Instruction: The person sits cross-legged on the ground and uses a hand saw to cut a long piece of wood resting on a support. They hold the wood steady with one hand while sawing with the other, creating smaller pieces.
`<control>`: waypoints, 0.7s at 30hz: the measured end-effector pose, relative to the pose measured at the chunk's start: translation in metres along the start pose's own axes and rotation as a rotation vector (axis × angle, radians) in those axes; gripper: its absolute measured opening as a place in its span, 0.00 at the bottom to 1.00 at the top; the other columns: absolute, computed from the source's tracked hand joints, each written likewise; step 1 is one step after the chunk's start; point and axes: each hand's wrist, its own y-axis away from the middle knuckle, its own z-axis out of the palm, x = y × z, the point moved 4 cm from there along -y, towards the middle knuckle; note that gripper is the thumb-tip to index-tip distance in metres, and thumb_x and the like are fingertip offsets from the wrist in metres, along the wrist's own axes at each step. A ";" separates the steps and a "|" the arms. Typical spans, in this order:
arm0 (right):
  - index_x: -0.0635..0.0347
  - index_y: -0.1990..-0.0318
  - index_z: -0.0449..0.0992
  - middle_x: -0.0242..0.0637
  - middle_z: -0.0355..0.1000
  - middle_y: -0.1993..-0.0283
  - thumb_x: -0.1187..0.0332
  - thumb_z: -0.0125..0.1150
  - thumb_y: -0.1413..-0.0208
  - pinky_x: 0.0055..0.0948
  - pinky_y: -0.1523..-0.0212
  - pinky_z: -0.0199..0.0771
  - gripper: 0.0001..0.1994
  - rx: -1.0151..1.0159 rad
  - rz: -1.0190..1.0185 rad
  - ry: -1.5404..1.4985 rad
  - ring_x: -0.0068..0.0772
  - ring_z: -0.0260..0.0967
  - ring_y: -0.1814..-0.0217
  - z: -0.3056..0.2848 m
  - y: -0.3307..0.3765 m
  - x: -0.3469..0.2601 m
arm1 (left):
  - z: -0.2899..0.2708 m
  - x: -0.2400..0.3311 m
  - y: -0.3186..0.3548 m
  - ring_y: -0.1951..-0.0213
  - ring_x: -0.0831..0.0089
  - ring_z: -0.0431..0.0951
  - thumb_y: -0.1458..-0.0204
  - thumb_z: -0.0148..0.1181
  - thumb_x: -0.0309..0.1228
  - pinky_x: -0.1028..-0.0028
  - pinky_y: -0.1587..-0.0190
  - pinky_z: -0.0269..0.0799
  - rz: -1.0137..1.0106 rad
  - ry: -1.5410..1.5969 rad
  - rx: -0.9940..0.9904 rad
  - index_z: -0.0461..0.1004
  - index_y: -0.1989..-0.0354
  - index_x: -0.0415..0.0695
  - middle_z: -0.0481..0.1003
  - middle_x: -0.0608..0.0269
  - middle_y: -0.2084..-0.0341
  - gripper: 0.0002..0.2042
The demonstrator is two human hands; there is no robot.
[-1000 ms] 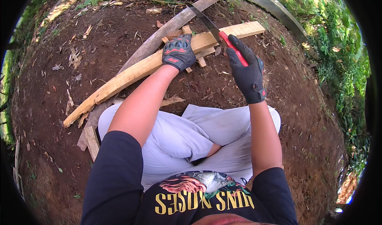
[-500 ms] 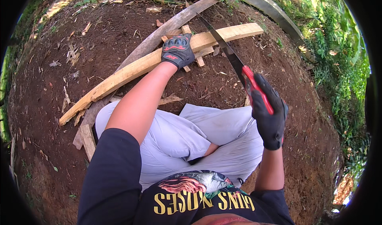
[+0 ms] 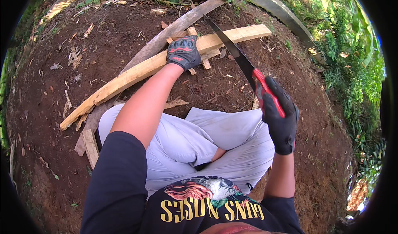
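A pale wooden plank (image 3: pixel 137 71) lies slantwise in front of me, from low on the left to high on the right. My left hand (image 3: pixel 183 52), in a black glove with red trim, is closed over it right of its middle. Closed around the red handle of a handsaw (image 3: pixel 235 53) is my right hand (image 3: pixel 282 114), gloved in black. The saw's dark blade crosses the plank toward its right part, its tip pointing away and left. Whether the teeth touch the wood, I cannot tell. Short wooden strips (image 3: pixel 206 62) lie under the plank beside my left hand.
Behind the plank a longer weathered board (image 3: pixel 161 37) lies on the brown soil. A short wood piece (image 3: pixel 90 148) rests left of my crossed legs (image 3: pixel 186 138). Wood chips dot the ground. A curved concrete edge (image 3: pixel 282 8) runs at the far right, near green plants (image 3: pixel 344 64).
Very little differs. The plank and my left hand appear shifted slightly to the left in the picture; my right hand and the saw hold nearly the same place.
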 end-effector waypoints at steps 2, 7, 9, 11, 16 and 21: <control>0.58 0.34 0.82 0.47 0.84 0.38 0.65 0.68 0.32 0.39 0.34 0.78 0.21 -0.002 0.091 -0.011 0.42 0.83 0.36 -0.030 0.034 -0.004 | 0.001 0.000 0.000 0.43 0.51 0.84 0.45 0.62 0.35 0.54 0.39 0.79 0.007 -0.012 0.028 0.78 0.36 0.43 0.82 0.47 0.44 0.26; 0.58 0.34 0.82 0.48 0.84 0.38 0.66 0.67 0.32 0.40 0.34 0.79 0.20 -0.014 0.019 0.038 0.43 0.83 0.36 -0.029 0.033 -0.014 | -0.006 0.009 0.003 0.43 0.51 0.83 0.44 0.62 0.37 0.54 0.39 0.78 0.004 -0.009 -0.037 0.77 0.36 0.42 0.82 0.48 0.45 0.26; 0.57 0.34 0.83 0.49 0.84 0.39 0.66 0.67 0.32 0.39 0.34 0.79 0.20 -0.025 -0.106 0.071 0.44 0.83 0.36 -0.002 0.001 -0.020 | -0.002 0.006 0.002 0.41 0.50 0.83 0.46 0.65 0.36 0.53 0.37 0.78 -0.006 -0.011 -0.026 0.77 0.34 0.43 0.81 0.46 0.41 0.29; 0.56 0.35 0.83 0.50 0.84 0.39 0.65 0.68 0.32 0.39 0.34 0.78 0.20 -0.031 -0.201 0.078 0.46 0.83 0.36 0.030 -0.044 -0.026 | 0.001 0.003 0.000 0.40 0.49 0.83 0.47 0.66 0.35 0.53 0.36 0.78 -0.015 -0.014 0.000 0.76 0.33 0.43 0.81 0.46 0.39 0.30; 0.55 0.35 0.83 0.49 0.84 0.38 0.62 0.69 0.32 0.37 0.33 0.77 0.20 0.015 -0.249 -0.010 0.45 0.83 0.35 0.067 -0.098 -0.014 | 0.004 0.008 0.001 0.39 0.50 0.83 0.47 0.66 0.34 0.54 0.35 0.77 0.006 0.002 0.008 0.76 0.32 0.42 0.80 0.46 0.38 0.31; 0.56 0.34 0.82 0.48 0.85 0.40 0.63 0.68 0.32 0.36 0.38 0.80 0.21 0.007 -0.118 0.031 0.38 0.84 0.40 0.031 -0.035 -0.012 | 0.009 -0.004 -0.001 0.39 0.50 0.83 0.47 0.64 0.34 0.55 0.35 0.77 -0.010 -0.004 0.028 0.76 0.32 0.42 0.80 0.45 0.38 0.30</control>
